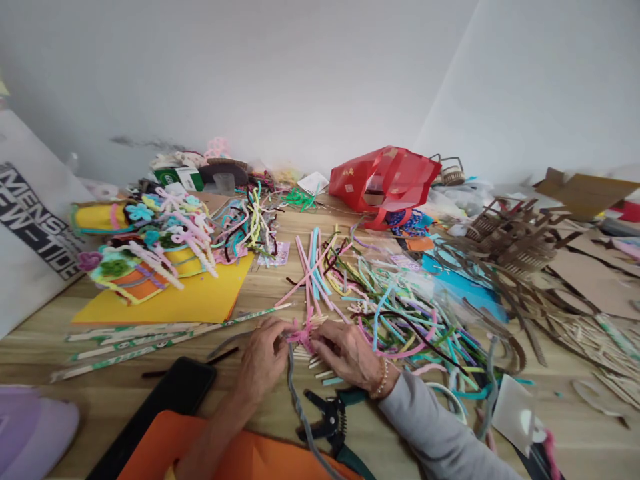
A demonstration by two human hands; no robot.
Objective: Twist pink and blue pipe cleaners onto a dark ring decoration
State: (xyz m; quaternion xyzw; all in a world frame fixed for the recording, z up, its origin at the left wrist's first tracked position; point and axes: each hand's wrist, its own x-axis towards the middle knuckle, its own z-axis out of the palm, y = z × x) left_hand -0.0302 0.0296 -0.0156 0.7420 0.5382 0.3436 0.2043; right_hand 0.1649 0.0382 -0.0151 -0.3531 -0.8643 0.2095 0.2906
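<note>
**Fingers (278, 331) clenched on a fuzzy pink pipe cleaner (303, 337)**

From the head view, we see the left hand (263, 357) and right hand (350, 353) gripping that pink twist between them, just above the light wooden bench (115, 393). A grey fuzzy strand (295, 400) hangs down from between the hands, past green-handled black pliers (327, 417) lying near the right wrist. We find a tangled heap of multicoloured pipe cleaners (400, 327) just beside the right hand, and green-and-white striped paper sticks (125, 347) left of the left hand.
</note>
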